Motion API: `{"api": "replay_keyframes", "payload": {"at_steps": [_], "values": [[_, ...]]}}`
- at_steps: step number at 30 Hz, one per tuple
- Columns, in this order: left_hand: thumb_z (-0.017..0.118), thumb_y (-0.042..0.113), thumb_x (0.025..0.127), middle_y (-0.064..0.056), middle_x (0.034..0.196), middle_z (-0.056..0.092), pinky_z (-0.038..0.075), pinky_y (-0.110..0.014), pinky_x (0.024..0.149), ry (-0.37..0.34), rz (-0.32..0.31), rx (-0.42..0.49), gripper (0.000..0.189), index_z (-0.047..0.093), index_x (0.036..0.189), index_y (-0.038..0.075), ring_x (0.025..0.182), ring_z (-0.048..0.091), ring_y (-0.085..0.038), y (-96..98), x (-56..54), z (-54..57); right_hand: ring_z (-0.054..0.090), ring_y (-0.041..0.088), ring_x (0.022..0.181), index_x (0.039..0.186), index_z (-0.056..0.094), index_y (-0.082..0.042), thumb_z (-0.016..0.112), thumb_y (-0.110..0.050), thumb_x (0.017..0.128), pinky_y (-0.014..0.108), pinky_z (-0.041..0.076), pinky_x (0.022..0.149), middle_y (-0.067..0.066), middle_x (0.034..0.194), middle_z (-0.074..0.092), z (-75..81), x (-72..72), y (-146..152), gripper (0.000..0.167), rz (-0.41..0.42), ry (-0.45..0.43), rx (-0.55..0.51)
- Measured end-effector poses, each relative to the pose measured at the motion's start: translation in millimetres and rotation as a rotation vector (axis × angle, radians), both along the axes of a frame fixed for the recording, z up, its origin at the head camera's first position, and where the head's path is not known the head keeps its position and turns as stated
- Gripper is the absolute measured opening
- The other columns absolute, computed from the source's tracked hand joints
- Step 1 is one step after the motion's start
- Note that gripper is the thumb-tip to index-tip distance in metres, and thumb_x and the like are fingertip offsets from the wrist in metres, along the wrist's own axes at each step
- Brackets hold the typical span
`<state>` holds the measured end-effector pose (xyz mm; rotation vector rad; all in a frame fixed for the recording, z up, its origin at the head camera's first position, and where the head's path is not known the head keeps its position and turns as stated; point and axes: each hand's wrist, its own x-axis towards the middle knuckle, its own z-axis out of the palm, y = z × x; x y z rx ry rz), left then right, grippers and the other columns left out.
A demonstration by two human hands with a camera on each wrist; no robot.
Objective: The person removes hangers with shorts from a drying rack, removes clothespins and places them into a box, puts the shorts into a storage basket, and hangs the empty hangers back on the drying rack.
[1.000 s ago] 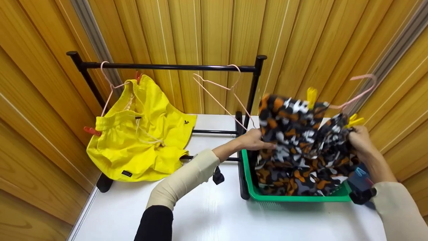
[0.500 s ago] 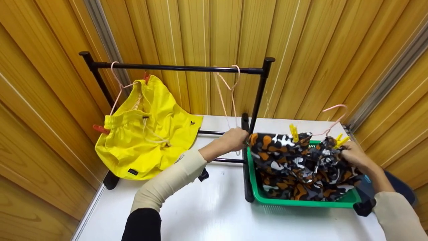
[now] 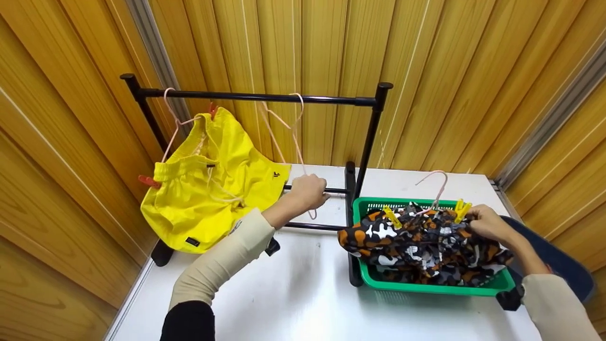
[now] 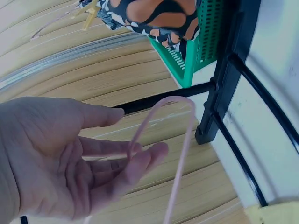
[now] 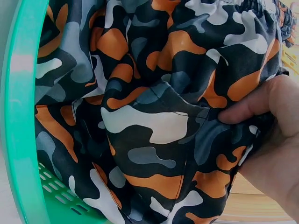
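Slim hanger [image 4: 179, 169] touched by half-curled left hand [image 3: 307, 191]; crumpled camouflage shorts [image 3: 402, 241] pinched by right hand [image 3: 488, 222] over slotted basket [image 3: 435, 287], right.

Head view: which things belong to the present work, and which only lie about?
Probably in the work:
camouflage shorts
green basket
yellow clothespins
pink hangers
black garment rack
yellow shorts

Apparently not:
dark blue object, partly hidden
wood-panelled wall

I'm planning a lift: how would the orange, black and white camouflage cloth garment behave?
Probably floppy: the camouflage cloth garment slumps in folds across the green plastic basket. Yellow plastic clothespins seemingly clip it to a slim pink hanger, which would likely follow.
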<state>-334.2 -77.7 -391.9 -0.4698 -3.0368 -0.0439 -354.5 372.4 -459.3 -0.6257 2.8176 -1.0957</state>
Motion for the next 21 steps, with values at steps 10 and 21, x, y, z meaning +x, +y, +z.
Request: {"api": "replay_keyframes", "payload": {"at_steps": [10, 21], "values": [[0.050, 0.053, 0.103, -0.007, 0.121, 0.069, 0.058, -0.034, 0.087, -0.091, -0.411, -0.054, 0.053, 0.062, 0.129, 0.009, 0.108, 0.067, -0.021, 55.5, 25.7, -25.3, 0.043, 0.005, 0.057, 0.103, 0.068, 0.017, 0.048, 0.017, 0.077, 0.023, 0.035, 0.052, -0.006, 0.074, 0.061, 4.3, 7.4, -7, 0.033, -0.099, -0.069, -0.082], [0.053, 0.014, 0.103, -0.004, 0.104, 0.075, 0.059, -0.037, 0.079, -0.035, -0.328, 0.357, 0.015, 0.066, 0.100, 0.010, 0.101, 0.072, -0.019, 81.9, 14.8, -67.4, 0.054, -0.010, 0.103, 0.143, 0.049, 0.008, 0.056, -0.007, 0.099, 0.016, 0.047, 0.085, 0.027, 0.137, 0.059, 20.2, 21.7, -23, 0.047, 0.000, -0.199, -0.095]]}}
